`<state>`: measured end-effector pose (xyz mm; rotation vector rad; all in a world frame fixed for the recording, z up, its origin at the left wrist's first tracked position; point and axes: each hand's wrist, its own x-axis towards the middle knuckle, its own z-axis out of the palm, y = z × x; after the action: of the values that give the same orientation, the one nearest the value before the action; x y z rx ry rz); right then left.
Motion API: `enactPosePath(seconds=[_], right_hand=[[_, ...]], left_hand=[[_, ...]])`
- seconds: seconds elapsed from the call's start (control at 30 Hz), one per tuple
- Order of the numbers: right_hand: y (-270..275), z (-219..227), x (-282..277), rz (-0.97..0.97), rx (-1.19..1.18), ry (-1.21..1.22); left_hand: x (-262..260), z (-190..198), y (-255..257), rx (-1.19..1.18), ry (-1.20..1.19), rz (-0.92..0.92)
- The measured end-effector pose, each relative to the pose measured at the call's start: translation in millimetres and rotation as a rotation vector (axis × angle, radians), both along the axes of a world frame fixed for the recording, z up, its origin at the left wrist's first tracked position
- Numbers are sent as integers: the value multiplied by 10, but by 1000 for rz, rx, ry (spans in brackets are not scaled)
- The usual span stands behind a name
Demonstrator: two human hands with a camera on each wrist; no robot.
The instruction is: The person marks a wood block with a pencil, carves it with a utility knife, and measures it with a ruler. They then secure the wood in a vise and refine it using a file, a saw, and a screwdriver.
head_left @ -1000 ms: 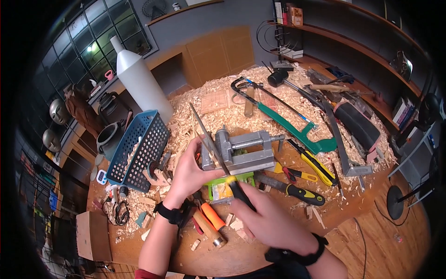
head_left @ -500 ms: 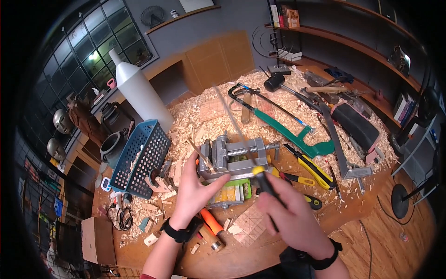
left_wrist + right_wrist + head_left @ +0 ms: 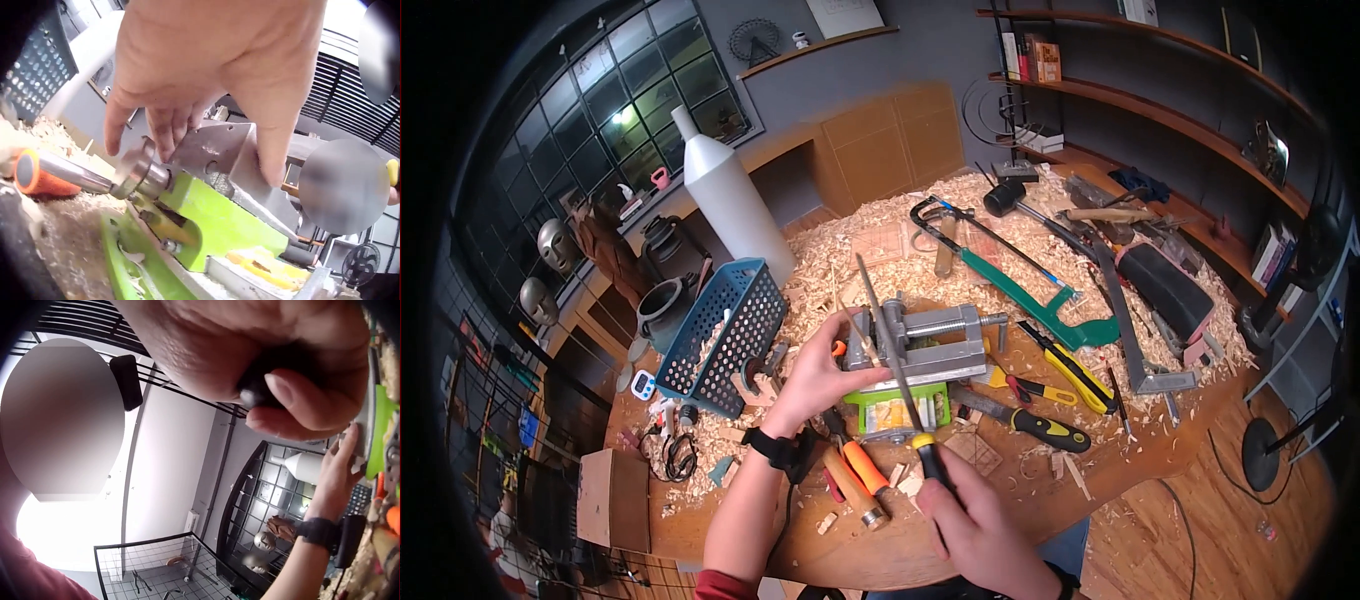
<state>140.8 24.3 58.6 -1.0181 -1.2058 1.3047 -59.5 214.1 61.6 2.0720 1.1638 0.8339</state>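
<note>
My left hand (image 3: 815, 370) grips the left end of the grey metal vise (image 3: 945, 366), thumb along the near side and fingers behind. In the left wrist view the thumb and fingers straddle the vise's grey body (image 3: 206, 147), above a bright green base (image 3: 219, 219). A thin wooden stick (image 3: 861, 335) slants up from the vise's left end, beside that hand. My right hand (image 3: 975, 520) holds a long file (image 3: 892, 345) by its black and yellow handle, fingers wrapped round it. The file's blade points away and overlaps the vise near the stick.
Wood shavings (image 3: 850, 230) cover much of the table. A green hacksaw (image 3: 1025, 295), a yellow utility knife (image 3: 1070, 365) and another file (image 3: 1045, 425) lie right of the vise. A blue basket (image 3: 725, 340) stands left. An orange-handled tool (image 3: 862, 465) and a wooden-handled tool (image 3: 850, 485) lie in front.
The file swung forward and to the right, then came back left and toward me over the vise. The left hand stays on the vise.
</note>
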Motion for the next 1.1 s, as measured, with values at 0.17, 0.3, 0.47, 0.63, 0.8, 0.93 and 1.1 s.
enactPosePath(seconds=[0.17,0.3,0.47,0.63,0.8,0.93,1.1], right_hand=[[49,65,-205,79,-185,21],[-110,113,-126,135,-261,-1],[16,198,-134,164,-230,-38],[96,259,-154,154,-226,-155],[-55,244,-179,135,-282,-67],[301,179,-194,125,-187,-86],[-201,247,-171,136,-242,-139]], left_hand=[[65,-79,-68,125,-69,48],[50,-55,-91,163,-15,80],[26,-118,-58,221,19,91],[34,-140,-50,208,-34,87],[34,-158,-57,198,16,98],[62,-63,-105,107,-75,63],[27,-134,-53,184,6,84]])
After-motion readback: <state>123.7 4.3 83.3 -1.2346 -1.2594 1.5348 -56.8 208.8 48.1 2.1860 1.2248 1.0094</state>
